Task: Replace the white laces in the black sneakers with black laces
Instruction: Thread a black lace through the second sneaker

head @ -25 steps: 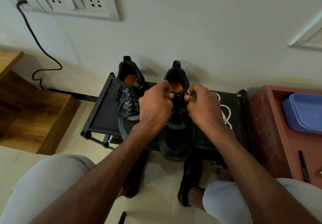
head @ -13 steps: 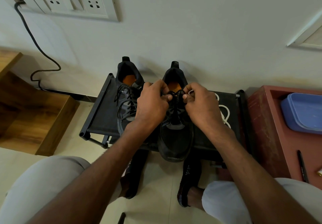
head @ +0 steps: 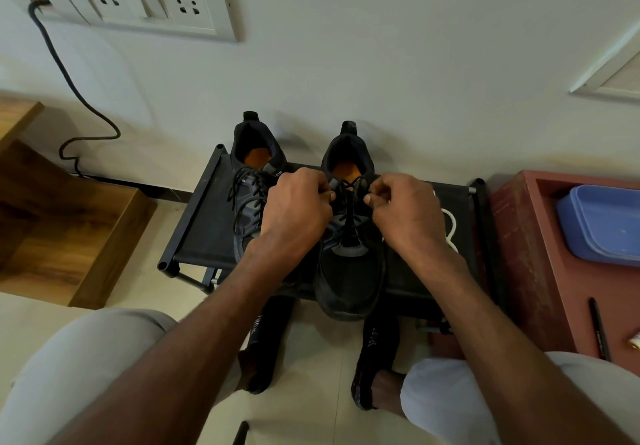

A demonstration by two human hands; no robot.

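While curled, both hands (head: 349, 209) pinch the black lace (head: 349, 199).

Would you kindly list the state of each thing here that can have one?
Left sneaker: black-laced, laces loose.
Right sneaker: black-laced, being tied at top.
Left hand: pinches the black lace.
Right hand: pinches the same lace.
White lace: removed, lying on rack.
Wall switch: position unclear.

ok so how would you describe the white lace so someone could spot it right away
Find the low black rack against the wall, with two black sneakers on it. At its right end, just past the right hand, lies a loose white lace looped on the black fabric. It is the only white cord; the other laces are black.
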